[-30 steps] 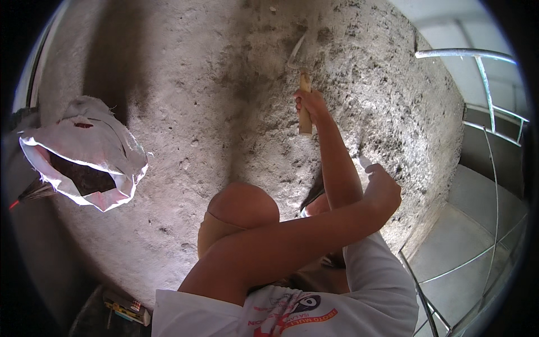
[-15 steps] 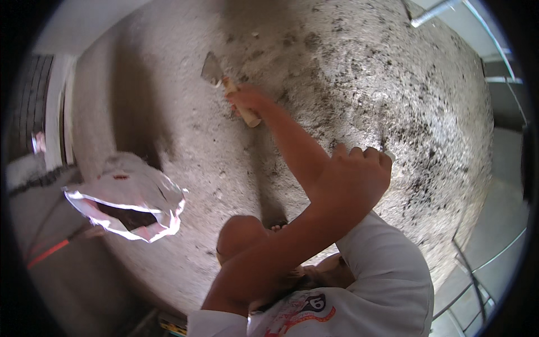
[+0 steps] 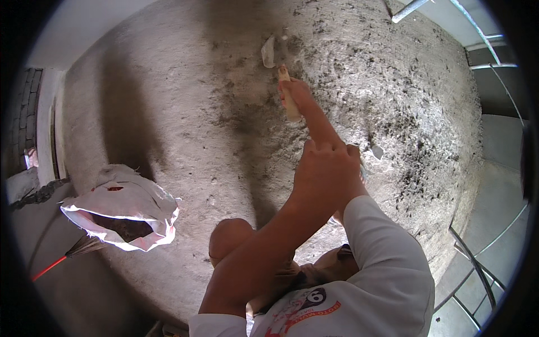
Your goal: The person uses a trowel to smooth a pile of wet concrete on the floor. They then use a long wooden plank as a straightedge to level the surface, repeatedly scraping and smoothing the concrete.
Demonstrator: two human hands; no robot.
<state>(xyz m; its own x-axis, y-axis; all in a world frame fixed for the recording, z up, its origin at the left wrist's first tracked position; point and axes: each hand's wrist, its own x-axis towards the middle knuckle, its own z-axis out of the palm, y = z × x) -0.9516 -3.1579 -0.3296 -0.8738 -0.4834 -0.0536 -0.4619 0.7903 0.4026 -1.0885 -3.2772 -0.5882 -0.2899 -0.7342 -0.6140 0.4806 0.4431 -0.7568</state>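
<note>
My right hand (image 3: 296, 92) is closed round the pale wooden handle of a putty knife (image 3: 268, 53), whose blade lies close to the rough, dusty concrete floor (image 3: 185, 112). My left arm crosses over my right arm. Curled in front of my right forearm, my left hand (image 3: 325, 171) has its back turned up, and what its fingers hold is hidden. Just right of it shows a small grey flat piece (image 3: 377, 151); whether the hand holds it cannot be made out.
To the left stands a whitish woven sack (image 3: 126, 196), its mouth open and dark stuff inside. Beside it lies a broom (image 3: 81, 246) with a red handle. Metal tubes (image 3: 410, 10) stand at the upper right, and a thin metal frame (image 3: 474, 269) at the lower right. Dark specks cover the right of the floor.
My right hand has moved right and slightly farther away with the putty knife. My left hand has shifted left, over my right forearm. The view has shifted a little.
</note>
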